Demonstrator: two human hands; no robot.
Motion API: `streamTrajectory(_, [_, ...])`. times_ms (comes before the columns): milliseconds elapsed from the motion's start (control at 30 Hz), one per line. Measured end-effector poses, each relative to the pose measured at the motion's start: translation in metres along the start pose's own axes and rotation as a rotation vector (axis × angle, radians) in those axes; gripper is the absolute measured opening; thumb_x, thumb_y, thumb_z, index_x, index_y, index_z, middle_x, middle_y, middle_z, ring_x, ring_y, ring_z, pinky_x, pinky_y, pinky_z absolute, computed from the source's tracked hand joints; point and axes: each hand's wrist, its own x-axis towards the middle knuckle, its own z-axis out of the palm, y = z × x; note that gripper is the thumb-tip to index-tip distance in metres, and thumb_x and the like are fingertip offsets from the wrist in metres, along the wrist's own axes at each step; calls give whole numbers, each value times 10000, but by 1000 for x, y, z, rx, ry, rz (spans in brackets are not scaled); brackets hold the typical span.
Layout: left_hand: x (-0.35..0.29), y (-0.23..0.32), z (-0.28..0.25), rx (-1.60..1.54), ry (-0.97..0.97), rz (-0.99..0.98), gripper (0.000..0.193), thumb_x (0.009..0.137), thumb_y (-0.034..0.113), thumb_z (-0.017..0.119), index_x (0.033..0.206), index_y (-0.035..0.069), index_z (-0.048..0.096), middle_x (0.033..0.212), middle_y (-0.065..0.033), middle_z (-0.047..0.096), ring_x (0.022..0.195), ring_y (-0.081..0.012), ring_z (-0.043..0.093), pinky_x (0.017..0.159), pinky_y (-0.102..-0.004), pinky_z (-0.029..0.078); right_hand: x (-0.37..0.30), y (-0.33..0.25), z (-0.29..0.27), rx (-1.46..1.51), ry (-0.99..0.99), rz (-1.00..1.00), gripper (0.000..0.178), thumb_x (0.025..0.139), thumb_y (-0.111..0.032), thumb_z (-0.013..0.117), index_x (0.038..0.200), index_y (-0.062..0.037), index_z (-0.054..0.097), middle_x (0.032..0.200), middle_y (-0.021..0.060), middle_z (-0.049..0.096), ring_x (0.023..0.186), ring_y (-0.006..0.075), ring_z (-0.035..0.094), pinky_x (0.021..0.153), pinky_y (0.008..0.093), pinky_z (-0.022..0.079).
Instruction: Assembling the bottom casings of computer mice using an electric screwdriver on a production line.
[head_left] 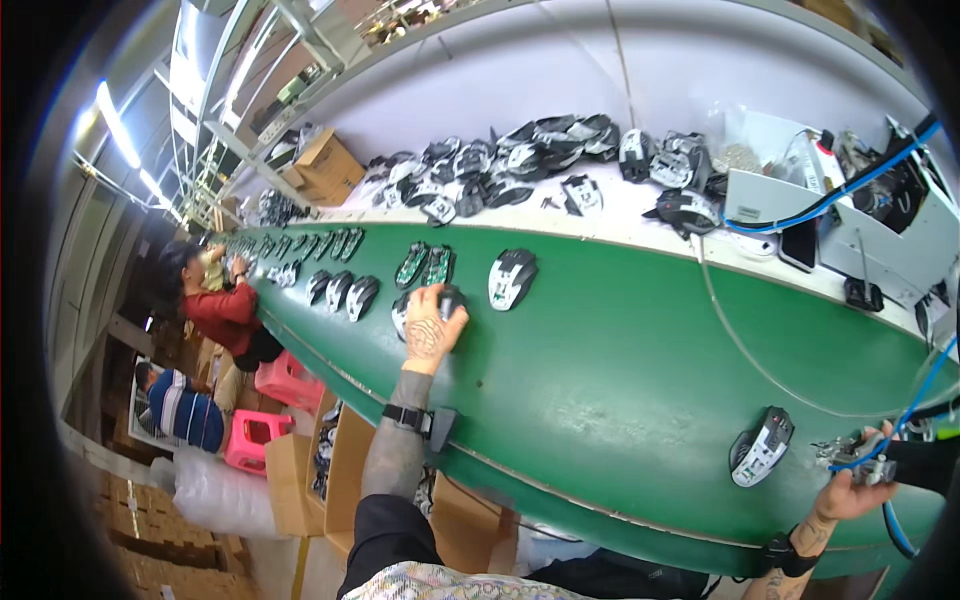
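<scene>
My left hand [428, 335] reaches across the green work surface, its fingers curled over a dark computer mouse [453, 299]. The hand hides most of that mouse. Beside it, a white-and-black mouse shell [400, 313] is partly covered. At the far right, my right hand [858, 490] is closed around a grey metal tool [872, 462] with a blue hose; the tool's full shape is unclear. Left of that hand lies a mouse shell [762, 447], grey and black. Another mouse shell [512, 279] rests beyond my left hand, near two green circuit-board pieces [425, 264].
Mouse parts line the green surface [600, 350] toward the far left, where people [220, 305] sit. A white ledge behind carries piled mouse shells [560, 140] and a white bin [790, 195]. A clear hose [740, 345] crosses at right; cardboard boxes [350, 460] stand below.
</scene>
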Motion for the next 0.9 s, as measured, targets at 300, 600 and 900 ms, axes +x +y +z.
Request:
streamTrajectory(300, [89,-57,47,143,-153,-143,628,744,375,611,1273,80,443,1331,-180,399,1178,-378,431,958,-413,386,-4,-9,-1,-120,-23,7,900,746,-502,667,1318,18,207,1225,235,437,981,283,521,862,395,436])
streamTrajectory(600, [71,-49,36,161,-281,-68,603,768,408,607,1287,145,446,1305,-175,391,1120,-401,438,935,-446,387,-4,-16,5,-34,-108,33,876,723,-461,703,1321,-24,235,1231,224,444,964,251,517,861,385,417])
streamTrajectory(900, [-2,-57,3,262,-86,-407,597,801,499,555,1231,90,490,1262,-259,414,1148,-391,420,945,-475,356,-7,-24,13,-151,-38,70,949,721,-597,634,1298,17,197,1189,209,444,961,249,521,873,392,405])
